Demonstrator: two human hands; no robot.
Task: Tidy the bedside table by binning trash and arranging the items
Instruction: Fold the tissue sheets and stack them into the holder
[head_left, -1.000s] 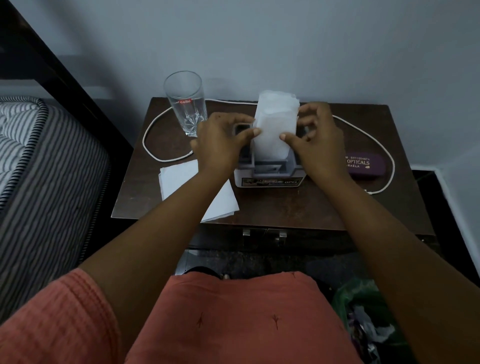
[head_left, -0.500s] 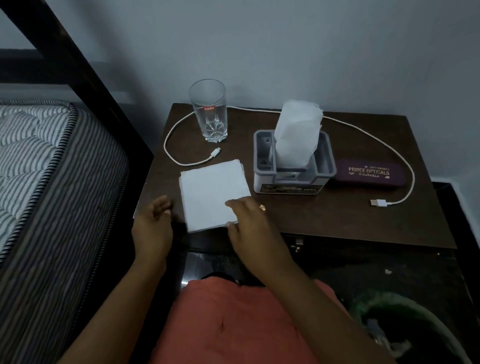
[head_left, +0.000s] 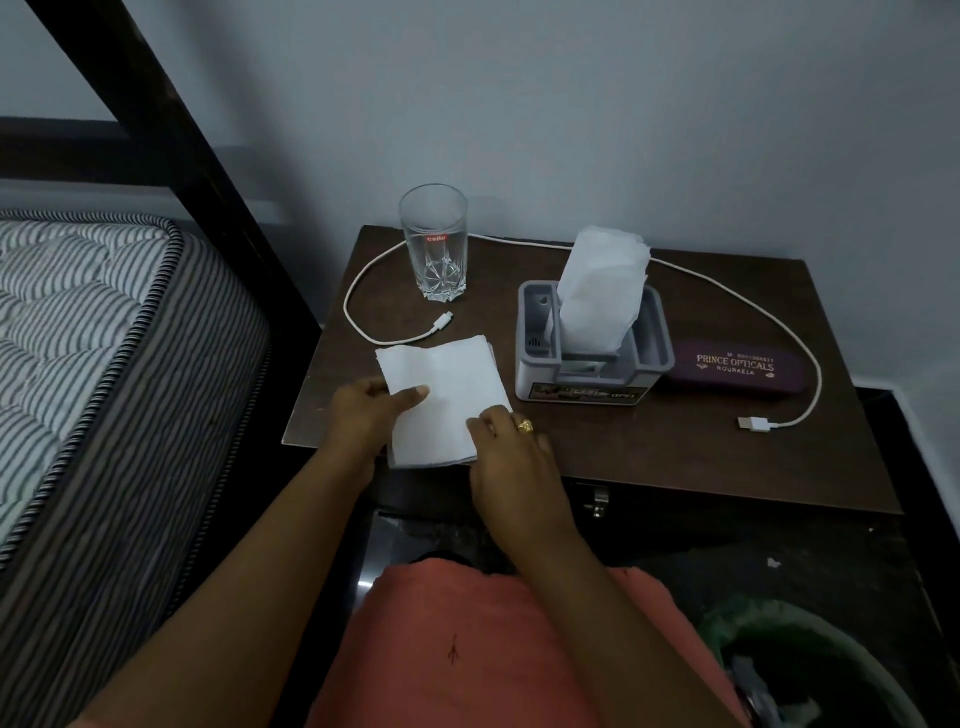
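A stack of white paper napkins (head_left: 447, 384) lies at the front left of the dark wooden bedside table (head_left: 649, 447). My left hand (head_left: 366, 415) grips the stack's left edge, thumb on top. My right hand (head_left: 511, 441), with a gold ring, holds the stack's front right corner. A grey holder (head_left: 592, 353) in the middle of the table has a white tissue (head_left: 602, 291) standing upright in it. An empty glass (head_left: 434, 241) stands at the back left. A purple spectacle case (head_left: 737, 366) lies right of the holder. A white cable (head_left: 753, 322) loops round the back.
A striped mattress (head_left: 104, 338) and dark bed frame (head_left: 171, 135) are close on the left. A green-lined bin (head_left: 810, 670) with trash sits on the floor at the lower right. The wall stands right behind the table.
Both hands left the tissue in the holder and came down to the napkin stack. Since half a second ago my left hand has moved onto the stack's left edge.
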